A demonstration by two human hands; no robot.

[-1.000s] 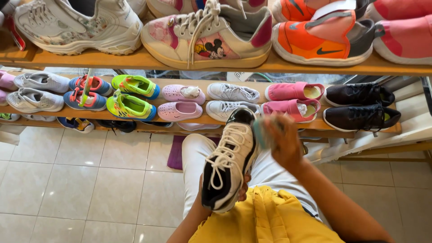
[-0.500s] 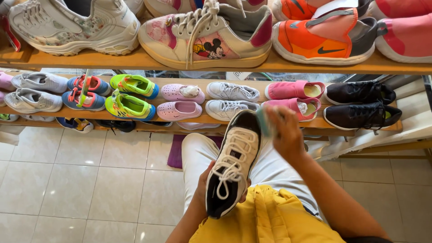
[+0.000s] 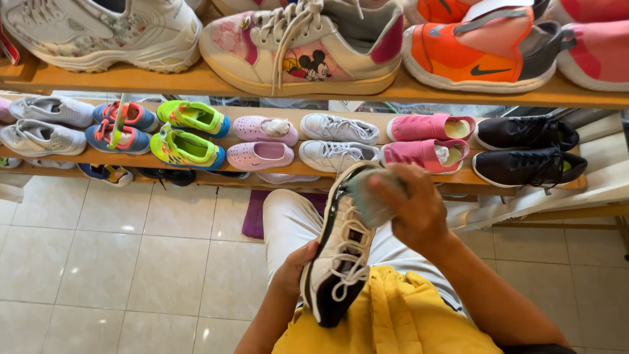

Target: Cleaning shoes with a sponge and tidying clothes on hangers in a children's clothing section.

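— Where is the shoe?

— The black and white sneaker (image 3: pixel 341 252) is over the person's lap, toe pointing to the lower shelf (image 3: pixel 295 169). The left hand (image 3: pixel 295 265) wraps around its heel end, so it stays steady, I think.

— And the other hand?

— The right hand (image 3: pixel 413 210) presses a pale green cloth (image 3: pixel 370 196) on the toe, fingers curled over it, likely so it can rub there.

— What is around?

— Pink shoes (image 3: pixel 426 141) and white sneakers (image 3: pixel 337 141) sit in pairs near the shelf's front edge. Dark sneakers (image 3: pixel 527 151) sit at its right end, bright green ones (image 3: pixel 190 134) toward the left. Bigger shoes line the upper shelf (image 3: pixel 131 78). Pale floor tiles (image 3: pixel 118 262) lie below.
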